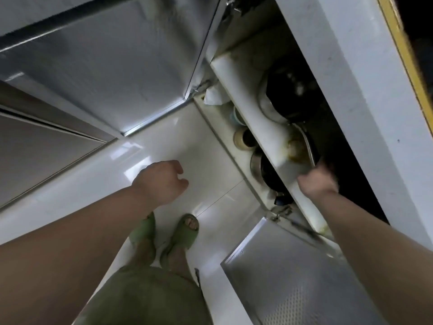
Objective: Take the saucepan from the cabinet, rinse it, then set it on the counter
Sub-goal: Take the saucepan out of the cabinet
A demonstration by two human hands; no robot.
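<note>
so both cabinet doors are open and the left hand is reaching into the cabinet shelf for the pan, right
Not quite: the head view shows the right hand reaching into the cabinet at the shelf, by a metal pan handle. The left hand hangs loosely curled over the floor. Both doors are open.

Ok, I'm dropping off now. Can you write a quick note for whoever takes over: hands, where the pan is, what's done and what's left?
Left hand: loosely curled, empty, hanging over the floor.
Right hand: reaching into the open cabinet at the upper shelf, at the long metal handle there; motion blur hides whether the grip is closed.
Saucepan: apparently the pan on that handle, inside the cabinet. Other pots sit on the lower shelf.
Done: cabinet doors open.
Left: pull the pan out, rinse it, set it on the counter.
</note>
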